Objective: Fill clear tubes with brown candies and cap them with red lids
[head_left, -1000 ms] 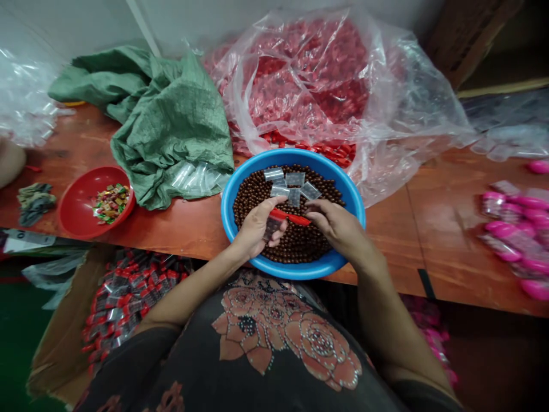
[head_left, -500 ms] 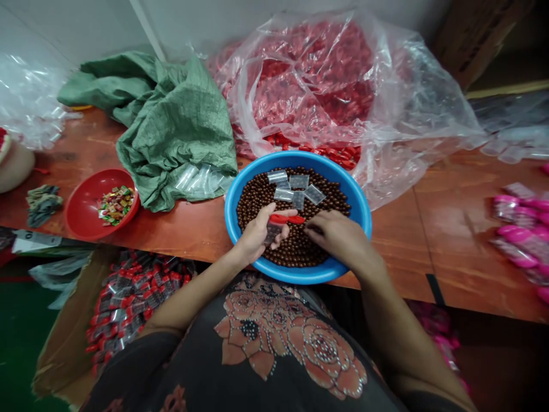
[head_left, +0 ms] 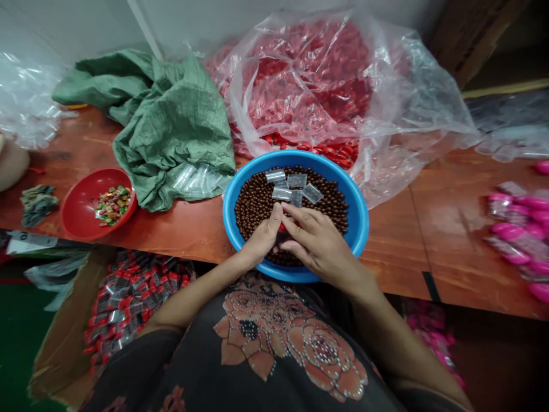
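A blue basin (head_left: 361,220) holds small brown balls (head_left: 253,203), with several clear plastic cases (head_left: 297,181) lying on them. Over the basin's near part, my left hand (head_left: 262,236) is closed round a small container with a red cap (head_left: 282,228), mostly hidden by the fingers. My right hand (head_left: 319,240) meets it from the right, its fingers bent over the red cap and touching it. The brown filling seen earlier in the container is now covered by my hands.
Behind the basin lies a clear bag of red caps (head_left: 313,86). To the left are a green sack (head_left: 171,126) and a red bowl (head_left: 79,206) with wrapped pieces. A carton (head_left: 64,326) of red-capped containers stands below; pink items (head_left: 518,229) lie at the right.
My right hand has moved left onto the red cap, which stood open beside my left thumb before. My left hand still holds the container. The view has shifted slightly.
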`<action>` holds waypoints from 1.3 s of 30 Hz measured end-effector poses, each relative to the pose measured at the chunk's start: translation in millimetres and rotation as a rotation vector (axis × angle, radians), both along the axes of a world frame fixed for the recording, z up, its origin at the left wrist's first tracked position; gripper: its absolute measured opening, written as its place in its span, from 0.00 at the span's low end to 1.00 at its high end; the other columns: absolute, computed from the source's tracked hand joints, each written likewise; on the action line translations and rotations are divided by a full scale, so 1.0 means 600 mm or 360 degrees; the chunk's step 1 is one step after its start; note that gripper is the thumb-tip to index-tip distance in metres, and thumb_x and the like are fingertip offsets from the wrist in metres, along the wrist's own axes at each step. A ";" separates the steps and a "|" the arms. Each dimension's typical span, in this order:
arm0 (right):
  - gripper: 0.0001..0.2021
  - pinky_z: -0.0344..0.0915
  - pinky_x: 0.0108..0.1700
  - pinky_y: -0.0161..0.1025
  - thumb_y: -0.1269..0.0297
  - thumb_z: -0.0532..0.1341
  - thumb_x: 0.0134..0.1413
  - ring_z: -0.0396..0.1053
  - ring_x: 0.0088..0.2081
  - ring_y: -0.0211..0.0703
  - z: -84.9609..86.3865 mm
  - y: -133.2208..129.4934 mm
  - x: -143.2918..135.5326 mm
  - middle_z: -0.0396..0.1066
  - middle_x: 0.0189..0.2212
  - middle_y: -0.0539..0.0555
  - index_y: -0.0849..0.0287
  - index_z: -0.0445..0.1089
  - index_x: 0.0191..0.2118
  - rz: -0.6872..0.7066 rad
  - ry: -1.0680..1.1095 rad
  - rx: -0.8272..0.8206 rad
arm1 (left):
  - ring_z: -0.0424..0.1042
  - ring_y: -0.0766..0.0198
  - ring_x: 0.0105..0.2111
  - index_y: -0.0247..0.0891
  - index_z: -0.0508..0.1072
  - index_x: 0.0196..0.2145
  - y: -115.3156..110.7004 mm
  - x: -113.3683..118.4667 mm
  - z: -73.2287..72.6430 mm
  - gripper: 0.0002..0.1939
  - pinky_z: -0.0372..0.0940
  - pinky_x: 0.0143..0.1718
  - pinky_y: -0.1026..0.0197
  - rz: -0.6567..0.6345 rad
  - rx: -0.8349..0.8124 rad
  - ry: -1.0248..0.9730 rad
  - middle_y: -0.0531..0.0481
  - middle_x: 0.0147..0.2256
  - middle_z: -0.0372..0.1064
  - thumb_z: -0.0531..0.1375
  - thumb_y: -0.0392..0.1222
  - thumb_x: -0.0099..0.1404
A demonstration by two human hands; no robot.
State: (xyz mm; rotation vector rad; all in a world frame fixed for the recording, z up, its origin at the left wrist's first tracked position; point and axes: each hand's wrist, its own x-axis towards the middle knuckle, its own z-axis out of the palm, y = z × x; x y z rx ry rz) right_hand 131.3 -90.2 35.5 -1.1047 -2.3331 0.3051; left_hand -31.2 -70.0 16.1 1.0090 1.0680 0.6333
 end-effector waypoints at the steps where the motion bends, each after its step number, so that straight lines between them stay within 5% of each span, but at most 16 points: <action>1: 0.29 0.63 0.61 0.57 0.53 0.53 0.67 0.60 0.64 0.54 -0.004 0.001 -0.001 0.59 0.66 0.59 0.50 0.51 0.70 0.0028 0.0093 -0.0061 | 0.58 0.69 0.18 0.36 0.69 0.26 0.001 0.000 0.003 0.39 0.52 0.18 0.66 0.0015 0.0003 -0.0031 0.52 0.19 0.60 0.39 0.75 0.65; 4: 0.33 0.55 0.67 0.60 0.47 0.52 0.66 0.49 0.70 0.53 -0.014 0.000 -0.003 0.48 0.71 0.54 0.42 0.42 0.72 0.0071 0.0336 -0.0216 | 0.56 0.71 0.18 0.35 0.73 0.34 0.008 -0.004 0.020 0.37 0.49 0.17 0.66 0.0007 -0.0010 -0.0194 0.53 0.20 0.59 0.44 0.72 0.66; 7: 0.29 0.53 0.68 0.59 0.46 0.52 0.66 0.52 0.69 0.52 -0.021 -0.001 0.003 0.53 0.69 0.53 0.42 0.51 0.69 -0.0324 0.0741 -0.0341 | 0.51 0.72 0.18 0.34 0.74 0.46 0.019 -0.014 0.045 0.29 0.45 0.17 0.67 -0.0113 -0.0155 -0.0461 0.56 0.20 0.55 0.49 0.62 0.67; 10: 0.21 0.70 0.55 0.49 0.47 0.52 0.66 0.73 0.52 0.46 -0.029 0.001 0.013 0.74 0.52 0.55 0.48 0.69 0.57 -0.0670 0.1146 -0.0767 | 0.47 0.72 0.17 0.35 0.68 0.56 0.024 -0.023 0.056 0.28 0.44 0.17 0.67 -0.0239 -0.0219 -0.0642 0.59 0.19 0.51 0.48 0.55 0.67; 14: 0.20 0.73 0.36 0.39 0.45 0.55 0.64 0.74 0.30 0.40 -0.031 0.002 0.015 0.76 0.29 0.52 0.54 0.74 0.47 -0.0564 0.1343 -0.1278 | 0.51 0.71 0.17 0.39 0.63 0.60 0.018 -0.025 0.042 0.29 0.48 0.17 0.67 -0.0281 0.0071 -0.0319 0.59 0.20 0.55 0.46 0.59 0.71; 16: 0.19 0.73 0.36 0.40 0.47 0.55 0.65 0.74 0.31 0.39 -0.025 -0.004 0.008 0.76 0.30 0.51 0.53 0.73 0.49 -0.0553 0.1317 -0.1136 | 0.61 0.68 0.21 0.40 0.65 0.58 0.016 -0.025 0.034 0.30 0.58 0.22 0.66 -0.0204 0.0290 0.0013 0.55 0.24 0.63 0.43 0.62 0.72; 19: 0.19 0.73 0.48 0.48 0.50 0.60 0.62 0.75 0.44 0.46 -0.014 -0.020 -0.010 0.76 0.44 0.56 0.53 0.71 0.52 -0.0434 0.0896 -0.0627 | 0.73 0.59 0.45 0.41 0.68 0.55 0.016 -0.026 0.029 0.30 0.68 0.47 0.56 -0.0067 0.0595 0.0343 0.44 0.43 0.73 0.39 0.63 0.73; 22: 0.32 0.68 0.57 0.58 0.49 0.65 0.56 0.69 0.56 0.55 -0.011 -0.032 -0.027 0.70 0.55 0.62 0.55 0.60 0.62 -0.0285 0.0445 -0.0184 | 0.60 0.55 0.64 0.41 0.67 0.58 0.017 -0.027 0.032 0.30 0.52 0.66 0.49 -0.0047 0.0732 0.0400 0.41 0.61 0.64 0.38 0.60 0.74; 25: 0.38 0.67 0.58 0.60 0.50 0.66 0.55 0.66 0.57 0.59 -0.017 -0.030 -0.032 0.67 0.56 0.66 0.58 0.53 0.66 -0.0309 0.0236 0.0106 | 0.53 0.55 0.68 0.40 0.62 0.63 0.011 -0.025 0.033 0.29 0.45 0.69 0.46 -0.0087 0.0725 0.0402 0.40 0.67 0.56 0.40 0.58 0.75; 33: 0.33 0.72 0.49 0.53 0.54 0.65 0.56 0.71 0.48 0.55 -0.026 -0.011 -0.025 0.71 0.48 0.64 0.61 0.55 0.62 -0.0340 0.0181 0.0166 | 0.66 0.56 0.59 0.39 0.69 0.57 0.003 -0.022 0.024 0.26 0.58 0.63 0.52 -0.0016 0.0509 0.0031 0.41 0.57 0.67 0.48 0.57 0.73; 36: 0.33 0.72 0.48 0.52 0.51 0.66 0.53 0.71 0.48 0.55 -0.026 -0.014 -0.029 0.70 0.47 0.64 0.62 0.57 0.60 -0.0274 0.0190 0.0120 | 0.74 0.60 0.44 0.36 0.71 0.55 0.007 -0.016 0.023 0.28 0.68 0.49 0.56 -0.0014 0.0271 -0.0157 0.42 0.43 0.75 0.49 0.60 0.71; 39: 0.34 0.70 0.50 0.55 0.47 0.65 0.53 0.69 0.50 0.58 -0.022 -0.014 -0.031 0.69 0.49 0.66 0.63 0.58 0.58 -0.0238 0.0047 0.0089 | 0.70 0.65 0.24 0.39 0.67 0.59 0.003 -0.005 0.024 0.30 0.68 0.29 0.61 0.0028 0.0114 -0.0114 0.50 0.27 0.70 0.48 0.62 0.71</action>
